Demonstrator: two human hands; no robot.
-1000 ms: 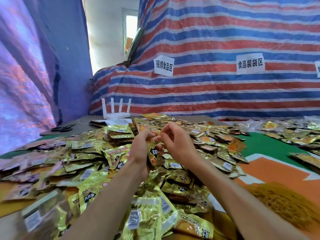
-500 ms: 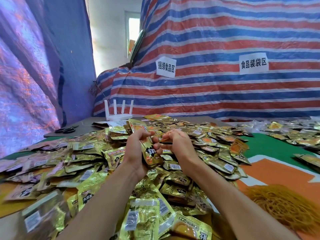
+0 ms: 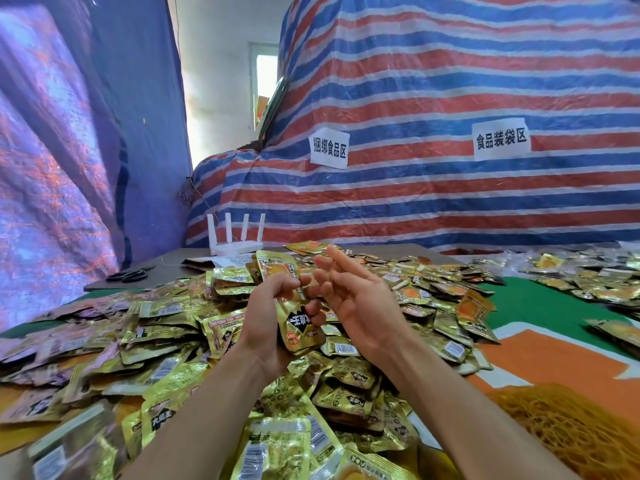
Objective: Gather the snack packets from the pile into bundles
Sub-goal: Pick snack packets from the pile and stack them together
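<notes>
A big pile of gold snack packets (image 3: 173, 327) covers the table in front of me. My left hand (image 3: 268, 317) grips a small stack of gold packets (image 3: 294, 306) upright above the pile, thumb and fingers curled round its middle. My right hand (image 3: 353, 299) is beside the stack, palm turned up and toward it, fingers spread and fairly straight; its lower fingertips touch the stack's right edge. Nothing is held in the right hand.
A heap of yellow rubber bands (image 3: 568, 427) lies at the lower right on the orange and green mat (image 3: 540, 351). More packets (image 3: 588, 271) lie at the far right. A white router (image 3: 237, 244) and black scissors (image 3: 130, 274) sit at the back left before the striped tarp (image 3: 450, 188).
My right hand has opened and drawn back from the stack, its fingers spreading. My left hand has raised the stack slightly and kept its grip.
</notes>
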